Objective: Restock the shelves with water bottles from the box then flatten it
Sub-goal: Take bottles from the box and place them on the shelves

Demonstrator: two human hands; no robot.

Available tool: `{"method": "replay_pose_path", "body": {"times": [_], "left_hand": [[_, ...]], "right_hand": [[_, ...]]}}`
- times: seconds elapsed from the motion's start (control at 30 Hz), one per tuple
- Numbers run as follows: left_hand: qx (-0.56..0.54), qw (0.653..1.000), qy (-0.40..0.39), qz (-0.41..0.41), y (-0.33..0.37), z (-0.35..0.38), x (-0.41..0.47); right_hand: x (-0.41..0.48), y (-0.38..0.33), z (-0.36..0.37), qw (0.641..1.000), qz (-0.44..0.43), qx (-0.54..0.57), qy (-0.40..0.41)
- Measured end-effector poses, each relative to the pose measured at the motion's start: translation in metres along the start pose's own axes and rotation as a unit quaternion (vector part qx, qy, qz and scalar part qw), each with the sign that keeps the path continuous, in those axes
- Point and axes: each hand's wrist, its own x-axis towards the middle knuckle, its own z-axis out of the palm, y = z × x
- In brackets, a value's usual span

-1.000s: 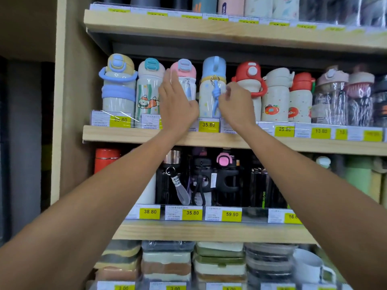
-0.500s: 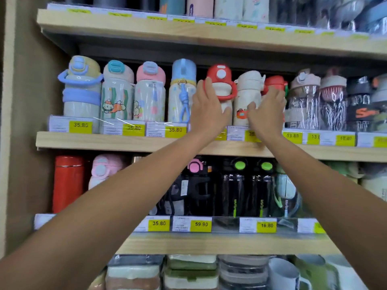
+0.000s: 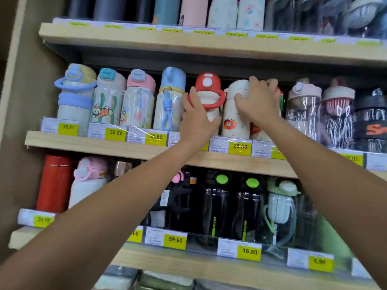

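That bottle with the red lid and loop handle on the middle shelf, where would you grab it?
Probably round the body under the lid of the red-lidded bottle, from the front-left: it stands upright, the cream bottle crowds its right, the loop handle hangs in front. The left hand grips it so.

A red-capped bottle (image 3: pixel 207 83) and a cream bottle (image 3: pixel 230 111) stand upright, adjacent, on the shelf (image 3: pixel 104 145).
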Motion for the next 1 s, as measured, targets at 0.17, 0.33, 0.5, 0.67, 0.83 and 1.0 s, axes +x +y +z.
{"method": "replay_pose_path", "body": {"times": [0.17,0.33,0.5,0.67,0.83,1.0], "left_hand": [[0.016,0.998,0.057,0.002,-0.003,0.005,0.002],[0.046,0.996,0.071,0.000,-0.003,0.008,0.004],[0.054,0.996,0.064,0.013,-0.005,0.008,0.003],[0.068,0.996,0.059,0.022,-0.007,0.007,0.003],[0.072,0.996,0.054,0.023,-0.008,0.007,0.003],[0.074,0.996,0.054,0.023,-0.007,0.008,0.001]], "right_hand": [[0.011,0.007,0.001,0.999,0.002,0.007,-0.033],[0.007,0.005,0.006,0.997,0.021,0.074,0.009],[0.001,-0.002,0.012,0.992,0.050,0.088,0.072],[0.002,-0.010,0.007,0.991,0.064,0.083,0.087],[-0.001,-0.004,0.003,0.981,0.054,0.175,0.063],[-0.003,-0.002,-0.002,0.971,0.055,0.229,0.052]]}}
